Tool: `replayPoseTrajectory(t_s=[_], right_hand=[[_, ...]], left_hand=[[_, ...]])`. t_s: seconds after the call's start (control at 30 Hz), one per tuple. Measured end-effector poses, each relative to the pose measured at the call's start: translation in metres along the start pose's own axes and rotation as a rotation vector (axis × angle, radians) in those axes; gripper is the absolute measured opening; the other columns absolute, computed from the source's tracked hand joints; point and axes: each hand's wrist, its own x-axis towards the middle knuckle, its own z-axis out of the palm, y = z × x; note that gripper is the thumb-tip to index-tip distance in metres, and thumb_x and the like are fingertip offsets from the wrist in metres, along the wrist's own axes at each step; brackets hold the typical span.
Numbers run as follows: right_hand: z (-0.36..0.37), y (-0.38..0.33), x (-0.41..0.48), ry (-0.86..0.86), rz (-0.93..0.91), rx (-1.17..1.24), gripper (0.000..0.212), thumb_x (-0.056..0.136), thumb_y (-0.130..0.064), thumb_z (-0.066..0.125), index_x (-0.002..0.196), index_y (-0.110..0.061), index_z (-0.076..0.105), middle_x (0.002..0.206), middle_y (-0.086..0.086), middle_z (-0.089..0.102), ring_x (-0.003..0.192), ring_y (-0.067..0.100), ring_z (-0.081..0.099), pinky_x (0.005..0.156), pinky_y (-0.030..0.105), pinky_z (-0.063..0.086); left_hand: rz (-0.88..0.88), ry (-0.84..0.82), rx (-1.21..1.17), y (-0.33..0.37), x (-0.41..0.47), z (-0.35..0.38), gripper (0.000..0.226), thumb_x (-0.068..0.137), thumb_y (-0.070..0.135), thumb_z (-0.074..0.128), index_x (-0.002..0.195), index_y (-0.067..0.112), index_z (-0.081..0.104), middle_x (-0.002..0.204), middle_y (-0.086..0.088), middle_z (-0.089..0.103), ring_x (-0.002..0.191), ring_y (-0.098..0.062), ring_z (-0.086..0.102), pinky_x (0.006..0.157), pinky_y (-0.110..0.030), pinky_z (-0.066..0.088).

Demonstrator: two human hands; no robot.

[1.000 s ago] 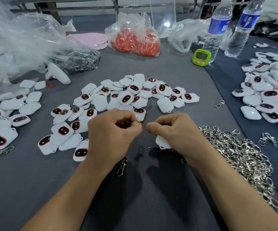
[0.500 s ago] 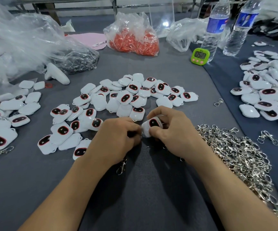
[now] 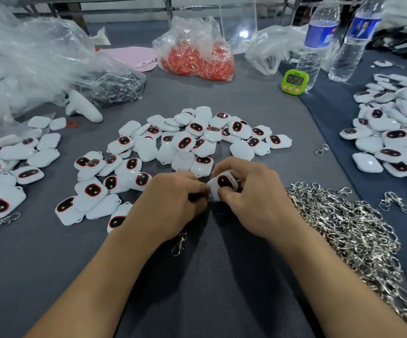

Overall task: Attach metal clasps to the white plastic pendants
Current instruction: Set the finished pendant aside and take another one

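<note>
right hand [image 3: 253, 198]: our fingers clamped around one pendant [image 3: 224, 182], dark face up, just above the table [image 3: 209, 289]
left hand [image 3: 170, 206]: curled tight at its corner, can't tell what we're pinching
clasp [image 3: 179, 243]: peeking out under our left hand
clear bag [image 3: 197, 57]: orange bits
other bag [image 3: 117, 86]: dark metal stuff
loose clasps [image 3: 356, 240]: heaped on our right

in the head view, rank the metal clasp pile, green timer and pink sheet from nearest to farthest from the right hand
1. metal clasp pile, just right of the right hand, which grips a white pendant.
2. green timer, farther back on the right.
3. pink sheet, far back on the left.
</note>
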Motion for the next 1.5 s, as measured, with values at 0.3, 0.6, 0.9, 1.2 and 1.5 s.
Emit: replayPoseTrajectory(t_s=[0.3, 0.6, 0.9, 1.2, 1.5], right_hand=[[0.004, -0.003, -0.001, 0.010, -0.004, -0.073, 0.028, 0.089, -0.016, 0.067, 0.100, -0.041, 0.063, 0.080, -0.016, 0.065, 0.079, -0.003, 0.062, 0.063, 0.013, 0.049], [0.001, -0.004, 0.001, -0.019, 0.056, -0.069, 0.027, 0.089, -0.012, 0.066, 0.098, -0.038, 0.068, 0.090, -0.009, 0.068, 0.078, 0.003, 0.062, 0.060, 0.008, 0.048], [-0.003, 0.006, 0.007, 0.071, 0.253, 0.404, 0.028, 0.080, 0.003, 0.066, 0.088, -0.023, 0.071, 0.061, -0.001, 0.063, 0.045, 0.015, 0.051, 0.049, 0.030, 0.042], [-0.012, 0.001, 0.007, 0.024, 0.230, 0.667, 0.032, 0.083, 0.013, 0.062, 0.081, -0.018, 0.072, 0.067, 0.007, 0.062, 0.043, 0.017, 0.044, 0.037, 0.018, 0.033], [-0.005, -0.005, -0.001, 0.069, 0.082, 0.097, 0.027, 0.078, -0.011, 0.071, 0.085, -0.037, 0.072, 0.072, -0.017, 0.071, 0.059, 0.002, 0.063, 0.050, 0.011, 0.045]], left_hand=[[0.016, 0.000, 0.039, 0.006, 0.000, -0.001, 0.020, 0.082, 0.016, 0.076, 0.101, 0.021, 0.081, 0.086, 0.004, 0.070, 0.079, -0.014, 0.062, 0.072, -0.038, 0.050], [-0.001, 0.013, 0.021, 0.005, 0.001, 0.003, 0.020, 0.082, 0.022, 0.077, 0.101, 0.026, 0.081, 0.087, 0.008, 0.070, 0.078, -0.008, 0.061, 0.073, -0.026, 0.048], [-0.188, 0.066, -0.331, 0.001, 0.003, 0.002, 0.010, 0.070, 0.024, 0.070, 0.073, 0.030, 0.078, 0.069, 0.011, 0.071, 0.065, 0.000, 0.063, 0.063, -0.013, 0.046], [-0.248, 0.098, -0.511, 0.006, 0.004, 0.001, 0.021, 0.075, 0.008, 0.076, 0.069, 0.028, 0.078, 0.061, 0.015, 0.068, 0.056, 0.007, 0.056, 0.058, -0.007, 0.042], [-0.048, 0.120, -0.079, 0.009, -0.001, -0.002, 0.011, 0.075, 0.019, 0.083, 0.082, 0.026, 0.081, 0.076, 0.013, 0.070, 0.071, -0.008, 0.061, 0.069, -0.026, 0.048]])
